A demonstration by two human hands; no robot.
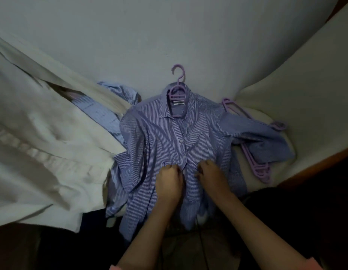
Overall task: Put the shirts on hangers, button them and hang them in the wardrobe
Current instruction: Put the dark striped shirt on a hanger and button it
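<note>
While hands pinch the shirt [161, 137], spare hangers [257, 164] lie beside.

your left hand [169, 181] and right hand [211, 175] sit close together, fingers curled and pinching, both forearms reaching forward.

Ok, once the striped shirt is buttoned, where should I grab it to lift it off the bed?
Probably by the purple hanger hook, which sticks out bare above the collar on the far side, from above. The hanger sits inside the striped shirt, so lifting there should carry the whole garment. Both the left hand and right hand are curled at the placket now.
</note>
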